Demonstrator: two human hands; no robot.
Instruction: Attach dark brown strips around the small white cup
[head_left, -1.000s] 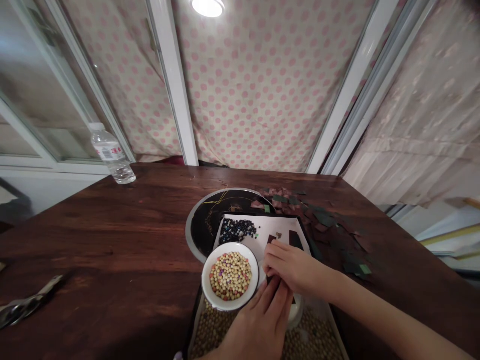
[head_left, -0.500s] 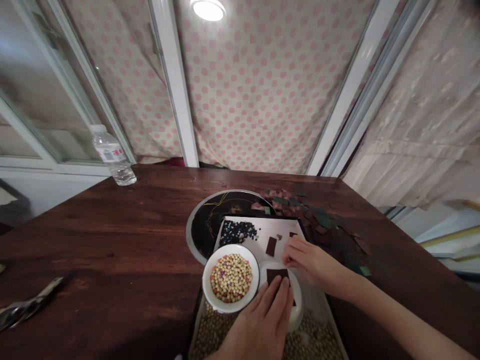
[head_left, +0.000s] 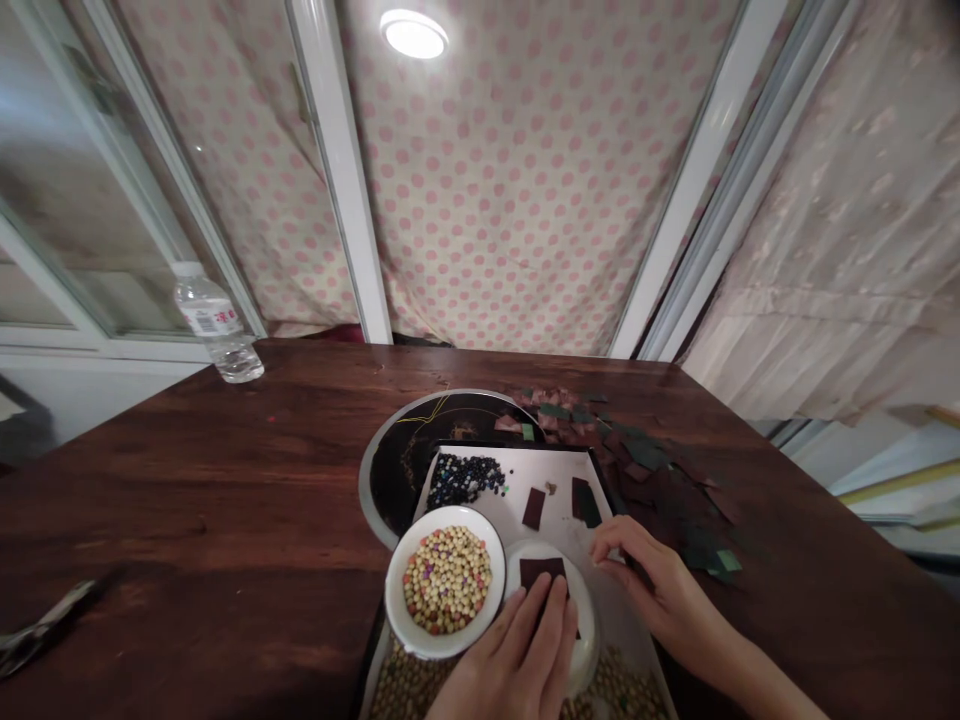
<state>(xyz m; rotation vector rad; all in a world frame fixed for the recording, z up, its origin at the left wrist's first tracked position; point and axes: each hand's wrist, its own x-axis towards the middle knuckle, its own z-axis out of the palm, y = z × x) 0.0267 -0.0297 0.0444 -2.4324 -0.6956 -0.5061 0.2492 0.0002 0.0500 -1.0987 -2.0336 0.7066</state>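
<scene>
My left hand [head_left: 517, 655] lies with its fingers stretched flat over a dark brown square piece [head_left: 541, 570], pressing it on a round white dish [head_left: 585, 610]. Most of that piece is hidden under the fingers. To the right, my right hand [head_left: 652, 580] hovers over the tray's right side, fingers curled and tips close to the thumb; anything between them is too small to make out. Just beyond it lie dark brown and green pieces [head_left: 585, 502]. A single brown rectangle [head_left: 534, 508] rests left of these. A white bowl [head_left: 396, 598] of pale beads adjoins my left hand.
The black-rimmed tray [head_left: 517, 460] holds dark beads [head_left: 465, 480] at its far left and many tan beads [head_left: 626, 685] nearest me. Behind is a round dark plate [head_left: 375, 450]. Loose brown and green scraps [head_left: 637, 455] spread rightward. A water bottle [head_left: 217, 325] stands far left.
My right hand has moved right and nearer me, uncovering the dark pieces at the tray's right. My left hand stays on the brown square. The view has shifted slightly.
</scene>
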